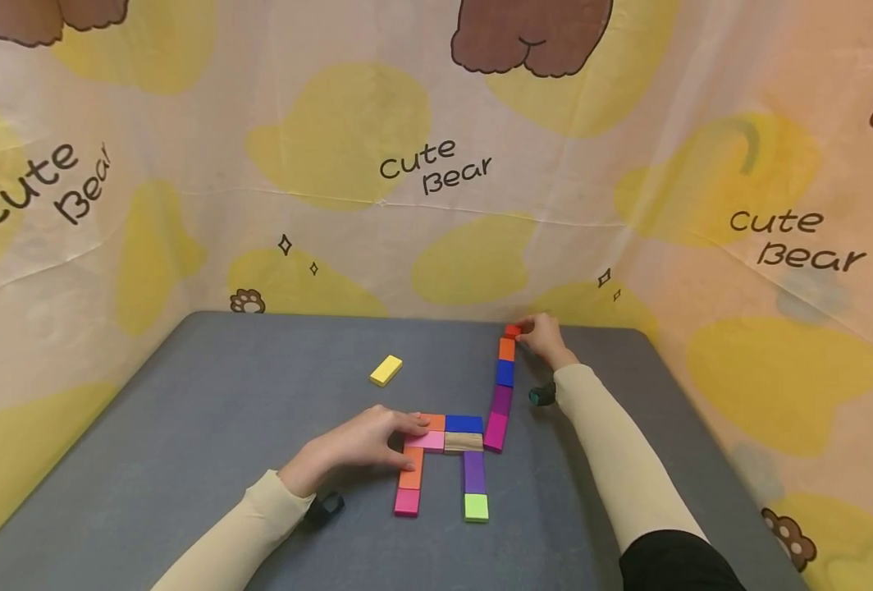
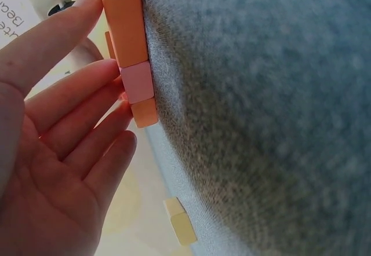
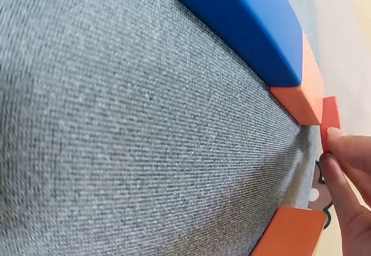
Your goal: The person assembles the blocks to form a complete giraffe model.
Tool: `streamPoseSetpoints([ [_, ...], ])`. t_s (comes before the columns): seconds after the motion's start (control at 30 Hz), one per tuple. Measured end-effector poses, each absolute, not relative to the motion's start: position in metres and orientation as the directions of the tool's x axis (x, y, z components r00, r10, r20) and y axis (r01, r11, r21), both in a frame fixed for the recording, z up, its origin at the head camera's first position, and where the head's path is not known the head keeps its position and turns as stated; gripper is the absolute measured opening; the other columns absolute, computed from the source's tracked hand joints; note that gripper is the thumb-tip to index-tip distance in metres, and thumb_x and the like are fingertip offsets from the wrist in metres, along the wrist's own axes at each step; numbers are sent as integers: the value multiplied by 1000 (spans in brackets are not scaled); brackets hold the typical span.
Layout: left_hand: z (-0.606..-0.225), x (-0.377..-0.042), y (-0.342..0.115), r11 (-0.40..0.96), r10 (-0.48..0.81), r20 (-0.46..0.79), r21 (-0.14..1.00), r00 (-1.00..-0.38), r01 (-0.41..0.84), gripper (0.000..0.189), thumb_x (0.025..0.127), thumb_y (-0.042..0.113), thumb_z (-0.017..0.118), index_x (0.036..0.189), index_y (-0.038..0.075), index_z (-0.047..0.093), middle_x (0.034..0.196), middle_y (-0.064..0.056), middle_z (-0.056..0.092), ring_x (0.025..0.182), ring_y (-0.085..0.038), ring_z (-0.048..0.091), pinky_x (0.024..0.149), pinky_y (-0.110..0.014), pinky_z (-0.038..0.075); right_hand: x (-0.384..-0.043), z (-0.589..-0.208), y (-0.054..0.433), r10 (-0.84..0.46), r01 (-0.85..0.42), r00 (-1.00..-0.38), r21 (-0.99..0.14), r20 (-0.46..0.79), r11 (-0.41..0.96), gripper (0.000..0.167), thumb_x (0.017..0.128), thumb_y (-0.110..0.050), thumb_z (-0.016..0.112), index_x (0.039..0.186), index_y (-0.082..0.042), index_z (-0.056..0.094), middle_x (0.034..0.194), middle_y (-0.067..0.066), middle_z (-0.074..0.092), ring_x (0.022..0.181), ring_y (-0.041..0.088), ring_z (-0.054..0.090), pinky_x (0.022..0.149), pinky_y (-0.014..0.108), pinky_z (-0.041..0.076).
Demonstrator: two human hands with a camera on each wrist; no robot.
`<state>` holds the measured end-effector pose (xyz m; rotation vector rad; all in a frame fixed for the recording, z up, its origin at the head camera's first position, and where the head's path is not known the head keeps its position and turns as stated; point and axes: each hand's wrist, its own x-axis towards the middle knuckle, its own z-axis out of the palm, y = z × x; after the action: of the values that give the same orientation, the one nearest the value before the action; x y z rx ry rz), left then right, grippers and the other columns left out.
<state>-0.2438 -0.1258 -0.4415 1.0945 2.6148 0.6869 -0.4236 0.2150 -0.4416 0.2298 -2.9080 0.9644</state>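
My right hand pinches a red block between thumb and finger at the far end of a standing-out row. Below it the row runs through an orange block, a blue block, a purple block and a magenta block. My left hand rests at the left side of the block group, fingers extended over a pink block and an orange block. Its thumb lies by a longer orange block. In the left wrist view its fingertips touch these blocks' sides.
A blue block and wood-grain block complete the group's right half, above purple and lime blocks. A dark pink block ends the left leg. One yellow block lies apart. Printed cloth backs the grey table.
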Motion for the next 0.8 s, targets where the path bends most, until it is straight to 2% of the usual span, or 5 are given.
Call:
streamPoseSetpoints([
  [0.4, -441, -245, -125, 611, 716, -24, 504, -697, 610, 56, 78, 36, 76, 128, 16, 61, 133, 4, 58, 131, -14, 47, 105, -40, 42, -422, -444, 215, -137, -180, -984, -583, 117, 792, 32, 87, 4, 59, 118, 2, 64, 115, 21, 66, 107, 35, 61, 88, 43, 51],
  [0.6, -441, -244, -125, 614, 714, -30, 507, -699, 605, 56, 79, 36, 76, 129, 16, 61, 133, 4, 58, 131, -14, 47, 105, -41, 41, -419, -443, 215, -160, -184, -983, -569, 92, 802, 32, 87, 6, 55, 116, 0, 67, 114, 21, 67, 106, 34, 63, 78, 37, 54],
  [0.8, -442, -245, -125, 612, 718, -27, 498, -695, 614, 55, 79, 36, 76, 128, 16, 61, 134, 4, 58, 131, -14, 47, 105, -40, 41, -419, -444, 216, -171, -205, -979, -520, 112, 829, 31, 86, 6, 54, 112, -2, 70, 111, 20, 68, 106, 35, 62, 70, 30, 49],
])
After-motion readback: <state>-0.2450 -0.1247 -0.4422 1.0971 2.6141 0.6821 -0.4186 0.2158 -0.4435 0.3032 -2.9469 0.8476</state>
